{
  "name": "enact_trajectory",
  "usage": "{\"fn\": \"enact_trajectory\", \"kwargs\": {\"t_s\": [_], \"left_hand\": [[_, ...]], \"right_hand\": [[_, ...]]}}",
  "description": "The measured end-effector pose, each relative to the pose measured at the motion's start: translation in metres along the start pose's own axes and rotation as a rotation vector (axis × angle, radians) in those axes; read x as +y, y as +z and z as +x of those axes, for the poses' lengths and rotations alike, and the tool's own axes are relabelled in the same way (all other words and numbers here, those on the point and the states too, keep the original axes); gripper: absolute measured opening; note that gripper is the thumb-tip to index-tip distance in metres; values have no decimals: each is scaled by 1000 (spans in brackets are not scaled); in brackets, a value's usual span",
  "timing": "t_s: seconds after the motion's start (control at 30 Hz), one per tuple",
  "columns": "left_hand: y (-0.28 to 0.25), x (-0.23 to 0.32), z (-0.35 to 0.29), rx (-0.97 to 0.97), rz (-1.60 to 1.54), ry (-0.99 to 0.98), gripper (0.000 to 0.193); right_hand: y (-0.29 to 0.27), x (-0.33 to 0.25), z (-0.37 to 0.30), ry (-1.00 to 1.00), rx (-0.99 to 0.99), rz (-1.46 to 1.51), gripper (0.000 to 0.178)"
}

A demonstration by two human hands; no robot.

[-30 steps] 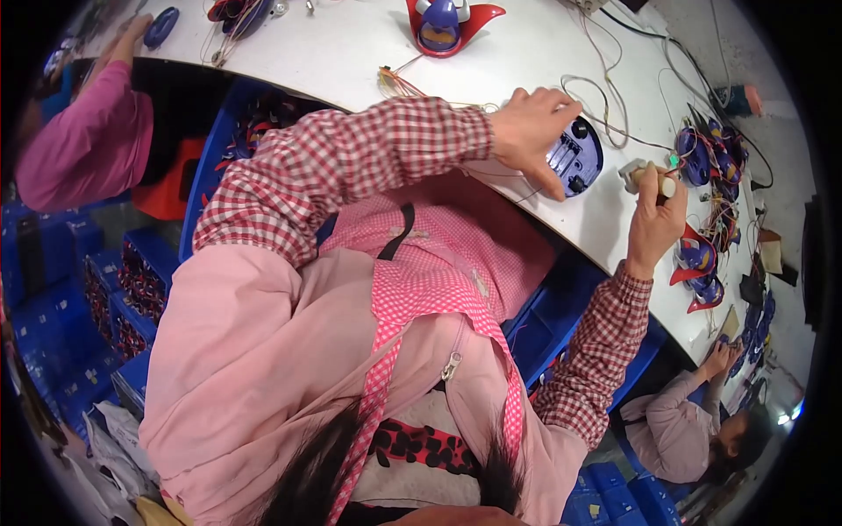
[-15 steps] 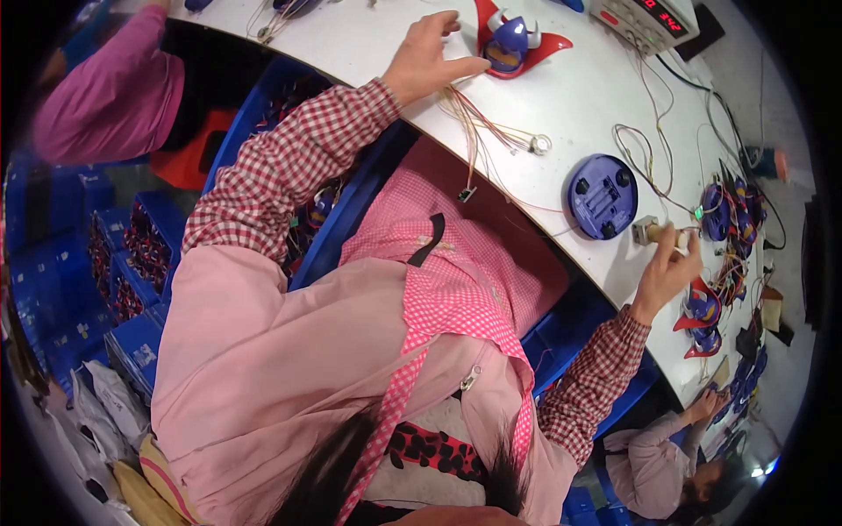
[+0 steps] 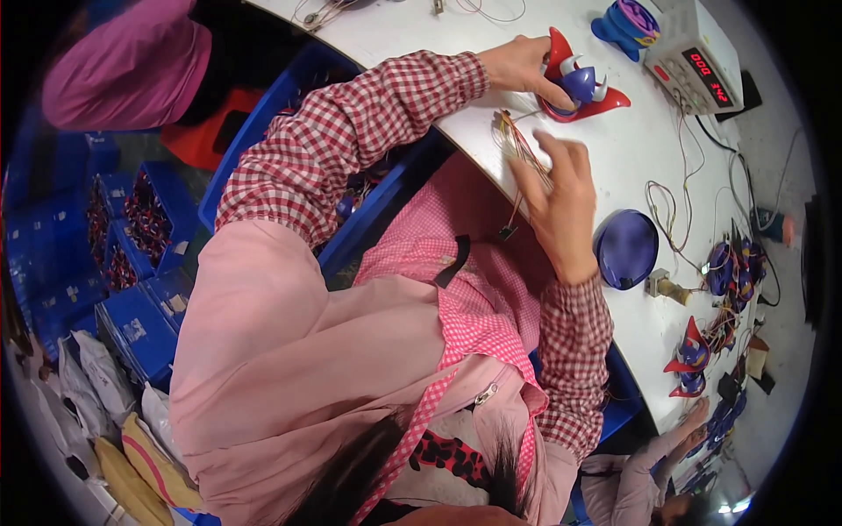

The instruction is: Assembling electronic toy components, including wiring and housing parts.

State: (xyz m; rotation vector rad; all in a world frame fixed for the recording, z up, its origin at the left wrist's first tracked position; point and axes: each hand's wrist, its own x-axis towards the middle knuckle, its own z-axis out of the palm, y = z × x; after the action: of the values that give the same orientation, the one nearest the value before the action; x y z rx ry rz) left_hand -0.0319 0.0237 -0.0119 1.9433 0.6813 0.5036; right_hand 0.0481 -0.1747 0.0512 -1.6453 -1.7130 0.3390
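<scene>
My left hand (image 3: 524, 68) is closed on the side of a red and purple toy figure (image 3: 581, 86) with white horns and red wing-like points, standing on the white table. Below it, a bundle of thin coloured wires (image 3: 517, 145) hangs over the table edge, with a small circuit board (image 3: 507, 232) at its lower end. My right hand (image 3: 564, 206) is over the wires, thumb and fingers curved but apart, and no firm grip shows. Beside my right wrist lies a round purple toy part (image 3: 626, 250). Right of that is a small metal block with a yellowish cylinder (image 3: 668, 286).
A power supply with a red display (image 3: 699, 66) stands at the far right, near a blue toy part (image 3: 627, 28). More toy figures (image 3: 691, 355) and loose wires lie along the right. Blue bins (image 3: 149, 219) fill the left. Co-workers sit on both sides.
My right hand has left the metal block with the cylinder and moved left to the wires. My left hand has closed on the toy figure. The purple round part now shows a smooth face.
</scene>
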Motion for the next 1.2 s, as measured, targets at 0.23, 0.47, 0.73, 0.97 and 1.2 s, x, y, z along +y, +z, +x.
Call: {"fn": "enact_trajectory", "kwargs": {"t_s": [0.23,0.47,0.73,0.97,1.2], "left_hand": [[17,8,-1,139,-29,-19,71],[24,12,-2,197,-133,41,78],[23,52,-21,188,-746,50,41],[39,75,-21,92,-729,54,26],[53,70,-21,-68,-868,-82,22]], "right_hand": [[52,19,29,-95,-11,-298,26],[37,35,24,15,22,-68,20],[11,42,11,137,45,194,22],[-21,56,-2,495,84,540,28],[-36,27,-35,-158,337,-359,43]]}}
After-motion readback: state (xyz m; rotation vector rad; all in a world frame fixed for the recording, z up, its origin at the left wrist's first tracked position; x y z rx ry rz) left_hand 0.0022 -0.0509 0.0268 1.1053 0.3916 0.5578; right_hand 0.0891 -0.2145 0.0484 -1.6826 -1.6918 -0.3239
